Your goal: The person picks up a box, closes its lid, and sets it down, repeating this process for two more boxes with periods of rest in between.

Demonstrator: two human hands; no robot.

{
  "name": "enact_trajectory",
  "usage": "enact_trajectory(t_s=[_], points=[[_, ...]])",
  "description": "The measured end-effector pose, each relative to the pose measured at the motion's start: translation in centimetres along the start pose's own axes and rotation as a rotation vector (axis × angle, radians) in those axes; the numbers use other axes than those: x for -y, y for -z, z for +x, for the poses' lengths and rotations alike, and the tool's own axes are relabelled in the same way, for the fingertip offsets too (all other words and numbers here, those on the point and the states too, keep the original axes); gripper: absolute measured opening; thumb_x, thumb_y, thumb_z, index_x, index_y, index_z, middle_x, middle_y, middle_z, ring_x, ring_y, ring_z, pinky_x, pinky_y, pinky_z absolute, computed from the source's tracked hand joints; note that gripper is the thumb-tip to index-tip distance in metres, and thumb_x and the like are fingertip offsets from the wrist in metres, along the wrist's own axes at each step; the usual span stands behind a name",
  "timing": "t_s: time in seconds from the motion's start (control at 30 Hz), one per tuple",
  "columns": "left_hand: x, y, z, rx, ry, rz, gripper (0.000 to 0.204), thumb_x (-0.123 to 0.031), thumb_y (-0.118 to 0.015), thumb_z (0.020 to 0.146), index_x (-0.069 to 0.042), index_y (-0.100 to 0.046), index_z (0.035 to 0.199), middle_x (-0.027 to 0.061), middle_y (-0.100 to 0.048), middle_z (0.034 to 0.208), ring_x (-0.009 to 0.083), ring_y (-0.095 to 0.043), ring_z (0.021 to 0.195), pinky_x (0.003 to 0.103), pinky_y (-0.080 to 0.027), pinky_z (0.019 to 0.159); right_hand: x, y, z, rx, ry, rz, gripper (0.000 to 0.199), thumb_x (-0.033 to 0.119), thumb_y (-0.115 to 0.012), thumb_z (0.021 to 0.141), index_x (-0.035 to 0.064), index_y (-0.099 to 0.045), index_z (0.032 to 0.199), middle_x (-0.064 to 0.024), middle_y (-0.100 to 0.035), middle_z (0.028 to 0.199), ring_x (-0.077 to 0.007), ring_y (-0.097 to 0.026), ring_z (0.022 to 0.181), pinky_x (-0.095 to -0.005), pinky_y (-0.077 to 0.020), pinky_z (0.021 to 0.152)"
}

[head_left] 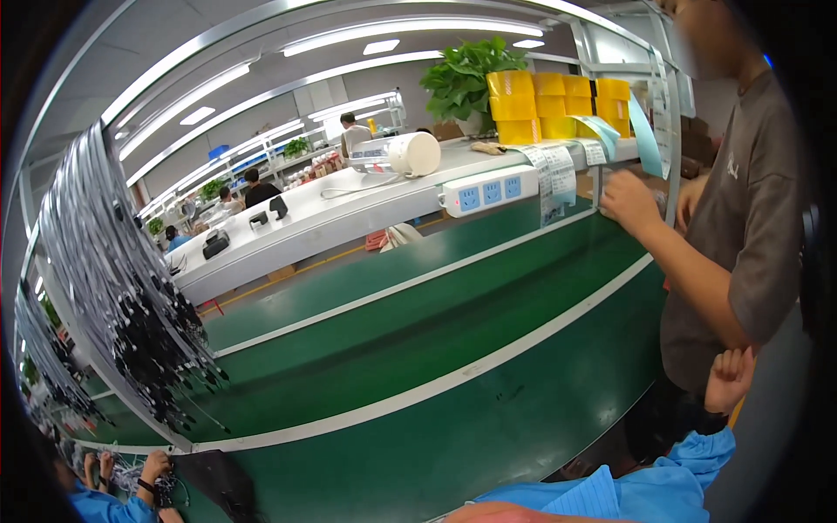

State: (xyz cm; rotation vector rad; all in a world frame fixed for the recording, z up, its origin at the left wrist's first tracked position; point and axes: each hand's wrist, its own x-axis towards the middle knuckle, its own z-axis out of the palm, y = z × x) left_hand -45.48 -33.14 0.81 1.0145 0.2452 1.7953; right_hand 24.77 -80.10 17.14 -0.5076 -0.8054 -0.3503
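Observation:
At the lower right my right hand (731, 382) is raised beyond the bench's edge, above a blue sleeve (702, 453). Its fingers are loosely bent and slightly apart, and no object shows in them. It is nearest to the dark brown shirt (763, 218) of a person standing at the right. Along the bottom edge lies a strip of bare skin (523, 514) beside blue cloth; I cannot tell which part of the arm it is. My left hand does not show. In front stretches a green workbench (375, 471) with pale metal strips.
Grey cables (96, 227) hang in bundles at the left. Below them another worker's hand (157, 466) handles cables near a black bag (218, 484). A white power strip (490, 192), yellow tape rolls (519, 109), labels (554, 174) and a plant (471, 74) are at the back.

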Motion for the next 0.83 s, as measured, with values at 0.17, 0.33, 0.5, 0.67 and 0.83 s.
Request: enact_trajectory(t_s=[0.17, 0.33, 0.5, 0.67, 0.83], points=[[-0.5, -16.7, 2.5, 0.063, -0.023, 0.007, 0.031, -0.017, -0.04, 0.074, -0.011, -0.028, 0.046, 0.0006, -0.026, 0.047, 0.0124, -0.02, 0.042, 0.026, -0.018, 0.043, 1.8, 0.7, -0.4, -0.09, 0.05, -0.045, 0.036, 0.012, -0.033, 0.089, 0.011, -0.029, 0.053, 0.0003, -0.021, 0.047, -0.0081, -0.019, 0.043, -0.0241, -0.0204, 0.044], [-0.2, -19.7, 1.7, -0.059, -0.131, -0.151, 0.038, -0.024, -0.035, 0.086, -0.014, -0.025, 0.05, -0.0025, -0.02, 0.045, 0.01, -0.019, 0.04, 0.024, -0.019, 0.041, 0.4, 1.4, 0.6, 0.075, 0.036, -0.046, 0.035, 0.011, -0.034, 0.089, 0.0105, -0.029, 0.054, 0.0008, -0.022, 0.047, -0.0082, -0.019, 0.043, -0.0234, -0.0205, 0.044], [3.9, -18.3, 5.6, 0.014, 0.118, -0.087, 0.038, -0.036, -0.032, 0.086, -0.015, -0.031, 0.055, -0.0029, -0.019, 0.042, 0.0105, -0.018, 0.039, 0.025, -0.021, 0.043, -6.0, 2.0, 1.6, -0.426, -0.117, 0.319, 0.035, 0.015, -0.042, 0.086, 0.0125, -0.03, 0.053, 0.0024, -0.023, 0.047, -0.0066, -0.021, 0.041, -0.0224, -0.0194, 0.04], [13.9, -27.0, 4.7, -0.037, 0.516, -0.282, 0.046, -0.038, -0.031, 0.089, -0.013, -0.026, 0.05, -0.0007, -0.021, 0.049, 0.0117, -0.021, 0.047, 0.026, -0.023, 0.049, -22.2, -2.0, -4.0, -0.367, -0.402, 0.72, 0.039, 0.024, -0.043, 0.084, 0.0161, -0.027, 0.049, 0.0049, -0.022, 0.044, -0.0068, -0.021, 0.038, -0.0221, -0.0199, 0.035], [22.5, -31.0, 4.1, -0.097, 0.754, -0.65, 0.049, -0.034, -0.038, 0.086, -0.011, -0.023, 0.046, -0.0036, -0.014, 0.04, 0.0087, -0.015, 0.036, 0.021, -0.019, 0.036, -31.6, -7.1, -10.1, -0.468, -0.795, 0.959, 0.042, 0.03, -0.039, 0.084, 0.0151, -0.026, 0.047, 0.0048, -0.02, 0.043, -0.0082, -0.018, 0.039, -0.024, -0.0162, 0.038]])
